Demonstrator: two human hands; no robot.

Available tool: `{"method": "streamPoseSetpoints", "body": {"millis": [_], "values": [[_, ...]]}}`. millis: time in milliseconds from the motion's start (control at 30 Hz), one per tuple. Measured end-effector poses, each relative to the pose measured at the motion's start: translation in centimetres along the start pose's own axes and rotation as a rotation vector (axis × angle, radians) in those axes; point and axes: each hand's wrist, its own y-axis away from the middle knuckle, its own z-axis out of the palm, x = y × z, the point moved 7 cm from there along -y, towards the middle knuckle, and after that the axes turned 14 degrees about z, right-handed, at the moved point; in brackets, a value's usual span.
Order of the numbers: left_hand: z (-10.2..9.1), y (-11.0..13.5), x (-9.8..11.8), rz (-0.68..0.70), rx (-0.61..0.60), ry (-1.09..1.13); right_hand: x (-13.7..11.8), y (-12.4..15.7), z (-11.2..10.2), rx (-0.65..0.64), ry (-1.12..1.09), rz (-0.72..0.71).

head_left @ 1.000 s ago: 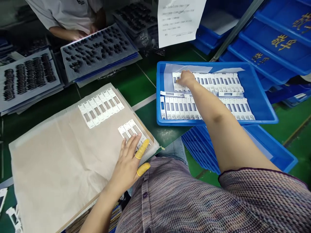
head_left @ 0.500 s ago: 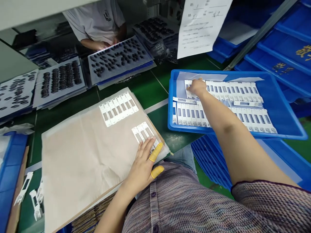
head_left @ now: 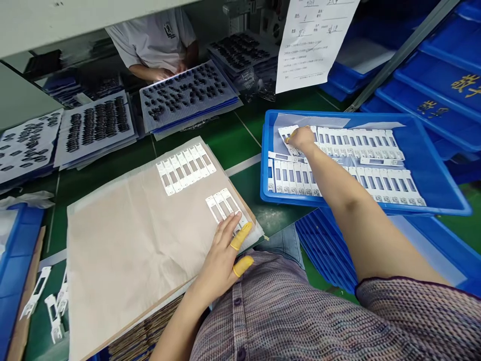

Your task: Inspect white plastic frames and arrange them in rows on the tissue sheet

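My left hand (head_left: 222, 249) lies flat and open on a sheet of brown paper (head_left: 128, 250), fingertips touching a short row of white plastic frame parts (head_left: 223, 205); two fingers wear yellow finger cots. A longer row of the same white parts (head_left: 186, 168) lies farther up the paper. My right hand (head_left: 301, 139) reaches into a blue tray (head_left: 432, 170), its fingers curled over the white parts (head_left: 289, 135) at the tray's far left corner. Rows of white parts (head_left: 361, 143) fill the tray on a clear liner.
Across the green table another person in a white shirt (head_left: 158, 37) works over a grey sheet of small black parts (head_left: 186, 95). More such sheets (head_left: 93, 125) lie at left. Blue trays (head_left: 432, 85) are stacked at right. A printed paper (head_left: 313, 40) hangs above.
The view has swung left and up since the earliest frame. My right hand has slid slightly left along the tray's far row. My left hand stays on the paper.
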Motion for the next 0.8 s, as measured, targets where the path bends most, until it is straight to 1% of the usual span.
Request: {"method": "streamPoseSetpoints", "body": {"millis": [67, 133, 167, 233, 267, 333, 400, 433, 467, 533, 600, 633, 700, 800], "values": [[-0.4, 0.1, -0.2, -0.015, 0.074, 0.104, 0.1, 0.2, -0.7, 0.005, -0.010, 0.112], [-0.7, 0.0, -0.7, -0.060, 0.193, 0.273, -0.6, 1.1, -1.8, 0.006, -0.041, 0.162], [-0.9, -0.2, -1.0, -0.091, 0.273, 0.387, -1.3, 2.1, -2.3, -0.004, -0.095, 0.148], [-1.1, -1.1, -1.6, -0.159, 0.487, 0.662, -3.6, 5.2, -3.1, -0.064, -0.283, 0.040], [-1.1, -1.7, -1.9, -0.194, 0.606, 0.807, -5.2, 7.5, -3.2, -0.137, -0.407, -0.059], [-1.0, -3.2, -2.2, -0.244, 0.824, 1.052, -8.8, 13.6, -3.2, -0.316, -0.576, -0.307], [-1.1, -4.8, -2.1, -0.263, 0.983, 1.196, -12.0, 20.6, -2.5, -0.509, -0.597, -0.519], [-1.2, -5.5, -2.0, -0.263, 1.039, 1.238, -13.2, 23.9, -2.1, -0.561, -0.573, -0.602], [-1.4, -6.0, -1.9, -0.263, 1.090, 1.266, -14.2, 26.9, -1.6, -0.575, -0.544, -0.671], [-1.7, -6.1, -2.1, -0.289, 1.177, 1.325, -15.6, 31.6, -0.4, -0.545, -0.456, -0.765], [-1.7, -5.0, -2.7, -0.353, 1.248, 1.424, -16.6, 34.5, 0.9, -0.473, -0.352, -0.828], [-1.6, -4.2, -3.1, -0.399, 1.268, 1.496, -17.0, 35.4, 1.4, -0.444, -0.306, -0.854], [-1.2, -2.4, -3.8, -0.493, 1.254, 1.664, -17.6, 36.3, 2.2, -0.421, -0.256, -0.906], [-1.1, 0.4, -4.4, -0.589, 1.127, 1.836, -18.0, 36.2, 1.7, -0.403, -0.333, -1.020]]}}
